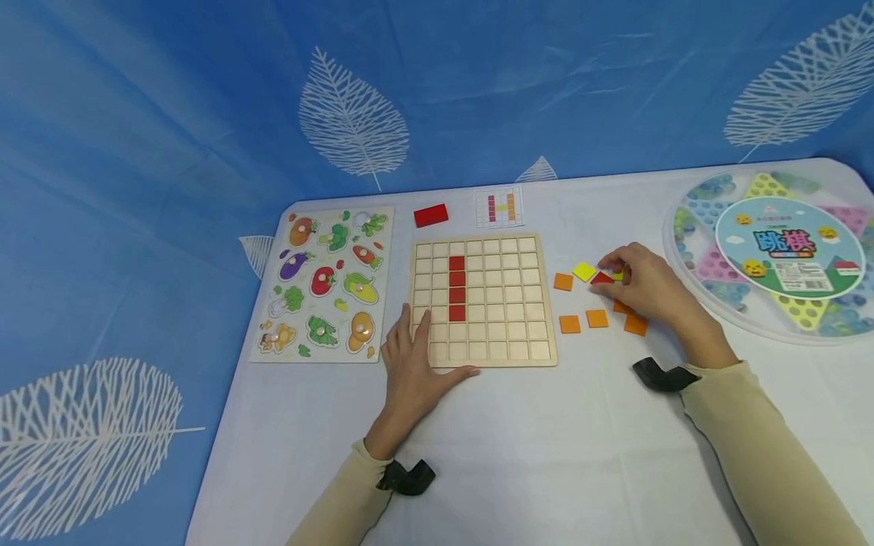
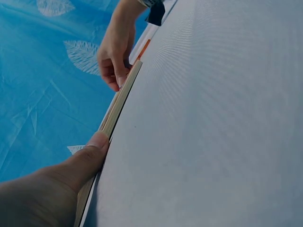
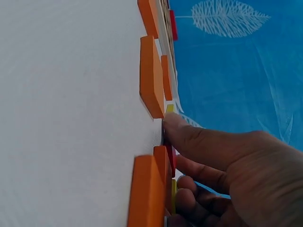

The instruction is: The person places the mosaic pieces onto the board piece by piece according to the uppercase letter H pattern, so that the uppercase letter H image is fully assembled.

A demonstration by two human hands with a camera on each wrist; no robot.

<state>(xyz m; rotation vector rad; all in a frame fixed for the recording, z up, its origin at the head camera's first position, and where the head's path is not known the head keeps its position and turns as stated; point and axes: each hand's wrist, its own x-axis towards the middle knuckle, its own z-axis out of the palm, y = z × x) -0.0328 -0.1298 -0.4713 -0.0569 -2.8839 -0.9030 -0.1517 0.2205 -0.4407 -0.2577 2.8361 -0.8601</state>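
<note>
A wooden grid board [image 1: 488, 334] lies on the white table, with several red square tiles [image 1: 457, 278] in one column of its cells. My left hand [image 1: 413, 371] rests at the board's lower left corner, fingers extended on its left side. In the left wrist view, the left thumb [image 2: 90, 153] touches the board's edge. To the right of the board, my right hand [image 1: 645, 284] pinches a red tile [image 1: 602, 278] between thumb and fingers. Around it lie a yellow tile [image 1: 583, 272] and several orange tiles [image 1: 597, 318]; the hand partly covers some of them.
A pattern card [image 1: 499, 208] and a red block [image 1: 431, 216] lie behind the board. At left is a vegetable puzzle board [image 1: 321, 318]. A round board-game package [image 1: 785, 243] stands at far right, close to the right hand. Blue leaf-print cloth [image 1: 478, 91] borders the table's back.
</note>
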